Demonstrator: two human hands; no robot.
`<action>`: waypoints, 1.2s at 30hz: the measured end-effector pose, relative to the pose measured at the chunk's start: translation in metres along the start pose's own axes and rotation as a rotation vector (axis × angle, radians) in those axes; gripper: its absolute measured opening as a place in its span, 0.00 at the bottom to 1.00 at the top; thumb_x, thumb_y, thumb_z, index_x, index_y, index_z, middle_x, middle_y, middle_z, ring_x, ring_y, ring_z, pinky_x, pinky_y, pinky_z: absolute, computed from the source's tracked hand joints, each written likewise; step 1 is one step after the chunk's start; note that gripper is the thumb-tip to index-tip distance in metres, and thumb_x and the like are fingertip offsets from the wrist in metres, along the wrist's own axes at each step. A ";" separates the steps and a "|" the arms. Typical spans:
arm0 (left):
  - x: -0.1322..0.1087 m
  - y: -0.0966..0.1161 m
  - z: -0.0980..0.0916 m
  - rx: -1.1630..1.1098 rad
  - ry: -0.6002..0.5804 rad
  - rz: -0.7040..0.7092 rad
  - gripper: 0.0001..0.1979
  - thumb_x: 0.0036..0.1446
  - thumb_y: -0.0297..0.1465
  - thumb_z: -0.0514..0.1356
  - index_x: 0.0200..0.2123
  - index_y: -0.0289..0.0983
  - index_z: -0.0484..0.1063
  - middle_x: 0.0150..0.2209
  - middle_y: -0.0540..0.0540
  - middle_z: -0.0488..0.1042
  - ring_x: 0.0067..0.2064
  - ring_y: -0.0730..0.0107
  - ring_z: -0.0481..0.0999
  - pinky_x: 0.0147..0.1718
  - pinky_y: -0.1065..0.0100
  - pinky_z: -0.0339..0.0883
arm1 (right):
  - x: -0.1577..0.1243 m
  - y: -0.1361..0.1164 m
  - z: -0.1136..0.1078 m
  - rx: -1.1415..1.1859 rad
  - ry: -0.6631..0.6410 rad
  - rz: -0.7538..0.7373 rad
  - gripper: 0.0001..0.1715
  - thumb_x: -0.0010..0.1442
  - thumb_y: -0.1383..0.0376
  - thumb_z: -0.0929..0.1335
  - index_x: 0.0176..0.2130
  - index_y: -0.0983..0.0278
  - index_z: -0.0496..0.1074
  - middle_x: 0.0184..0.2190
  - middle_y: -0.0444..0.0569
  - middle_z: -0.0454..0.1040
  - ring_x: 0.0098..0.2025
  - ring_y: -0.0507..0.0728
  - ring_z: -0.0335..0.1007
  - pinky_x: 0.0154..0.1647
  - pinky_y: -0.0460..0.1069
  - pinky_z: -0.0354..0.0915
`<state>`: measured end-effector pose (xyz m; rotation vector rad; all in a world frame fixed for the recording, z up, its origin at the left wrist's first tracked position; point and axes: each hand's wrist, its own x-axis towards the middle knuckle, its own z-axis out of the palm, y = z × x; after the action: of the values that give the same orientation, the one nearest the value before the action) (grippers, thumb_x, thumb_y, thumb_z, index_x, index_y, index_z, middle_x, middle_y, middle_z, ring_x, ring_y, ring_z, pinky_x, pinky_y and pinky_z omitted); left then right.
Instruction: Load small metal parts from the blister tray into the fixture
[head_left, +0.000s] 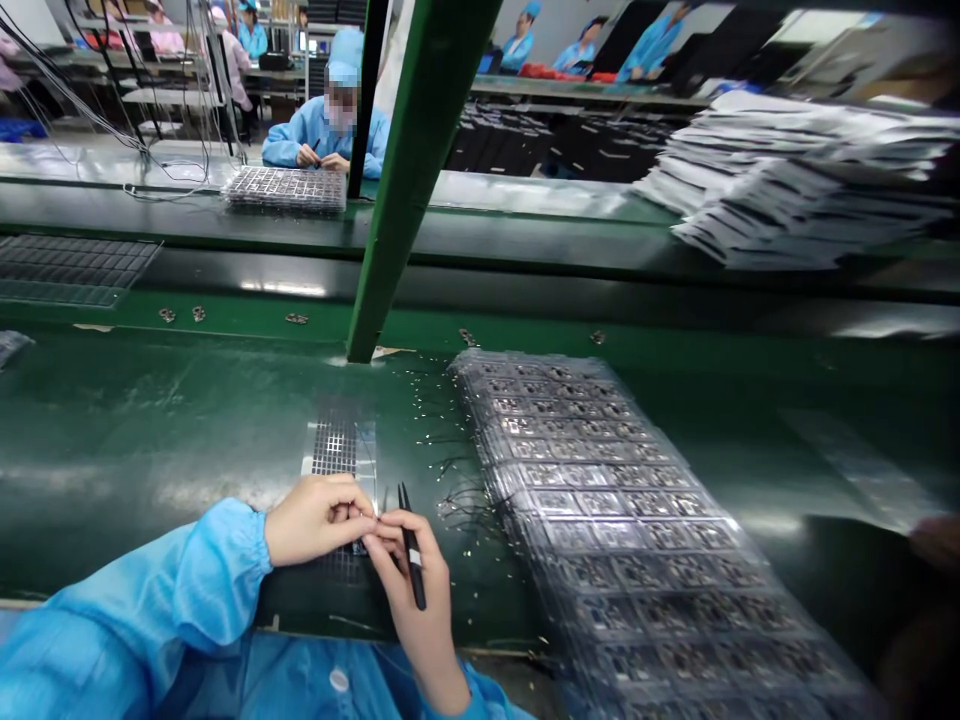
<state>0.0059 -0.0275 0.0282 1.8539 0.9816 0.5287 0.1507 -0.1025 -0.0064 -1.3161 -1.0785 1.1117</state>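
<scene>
right hand (412,600) closes on black tweezers (411,560); left hand (319,520) pinches something too small to tell, just above a perforated metal tray (335,447).

The head-worn camera is looking forward and steeply down from the person's own position, facing across a green bench (150,450). It is sitting close above the left hand (315,520) and the right hand (420,610) with its black tweezers (411,560), and blue sleeves (135,620) are entering from the lower left corner. Its wide view is also reaching past a green upright post (409,180) to a seated co-worker (326,130) at the far bench (187,225).
</scene>
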 end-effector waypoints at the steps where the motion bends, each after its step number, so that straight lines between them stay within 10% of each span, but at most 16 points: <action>1: 0.000 0.000 0.000 -0.004 0.000 0.006 0.06 0.54 0.30 0.59 0.31 0.35 0.74 0.28 0.50 0.68 0.26 0.78 0.64 0.25 0.76 0.59 | 0.001 0.000 0.000 0.001 -0.005 -0.001 0.12 0.57 0.61 0.69 0.39 0.63 0.66 0.32 0.48 0.75 0.33 0.55 0.75 0.37 0.48 0.69; 36: -0.001 -0.008 0.004 0.015 0.061 -0.012 0.04 0.53 0.29 0.59 0.29 0.35 0.73 0.27 0.51 0.72 0.24 0.79 0.67 0.24 0.77 0.61 | 0.001 -0.004 0.003 -0.004 0.079 -0.053 0.09 0.58 0.65 0.68 0.39 0.61 0.64 0.32 0.44 0.72 0.34 0.52 0.73 0.34 0.43 0.69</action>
<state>0.0051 -0.0290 0.0194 1.8538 1.0395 0.5752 0.1482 -0.1005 -0.0025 -1.3159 -1.0522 1.0108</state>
